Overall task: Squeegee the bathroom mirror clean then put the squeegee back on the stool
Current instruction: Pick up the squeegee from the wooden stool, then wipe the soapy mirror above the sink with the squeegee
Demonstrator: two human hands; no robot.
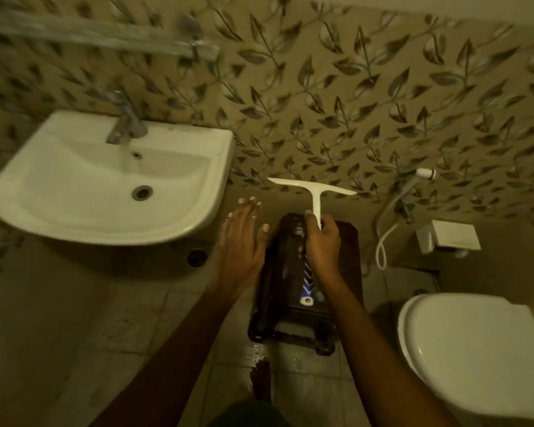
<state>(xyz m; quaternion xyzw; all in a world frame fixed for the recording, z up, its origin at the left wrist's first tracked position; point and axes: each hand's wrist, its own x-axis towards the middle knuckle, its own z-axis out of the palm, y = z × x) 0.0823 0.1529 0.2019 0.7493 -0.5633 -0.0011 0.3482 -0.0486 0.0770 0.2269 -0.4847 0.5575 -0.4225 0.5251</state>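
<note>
My right hand is shut on the handle of a white T-shaped squeegee, blade end up and away from me, above a dark stool on the floor. The stool's top also carries a long object with a blue-and-white striped handle and a white ring end. My left hand hovers flat with fingers apart, just left of the stool and holding nothing. The mirror itself is out of sight; only a glass shelf shows at the upper left.
A white basin with a metal tap hangs on the leaf-patterned wall at left. A white toilet stands at right, with a hand sprayer and hose and a white wall box behind it. The tiled floor by my foot is wet.
</note>
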